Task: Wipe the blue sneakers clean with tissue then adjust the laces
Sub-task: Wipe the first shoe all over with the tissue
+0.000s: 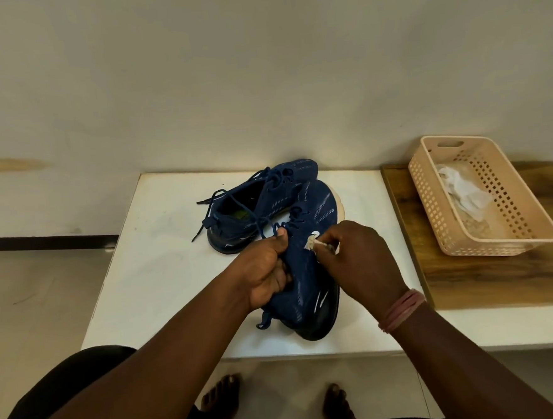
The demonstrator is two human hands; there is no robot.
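Two blue sneakers are on a white table (162, 282). The near sneaker (310, 292) is tilted on its side, toe pointing away. My left hand (266, 269) grips its collar, thumb by the laces. My right hand (360, 259) pinches a small crumpled tissue (313, 242) against the sneaker's side near a white logo. The far sneaker (262, 207) lies behind it with loose laces trailing to the left.
A beige perforated basket (500, 242) holding crumpled white tissues stands on a wooden board (502, 278) at the right. A pale wall rises right behind the table. My bare feet show on the floor below the table's front edge.
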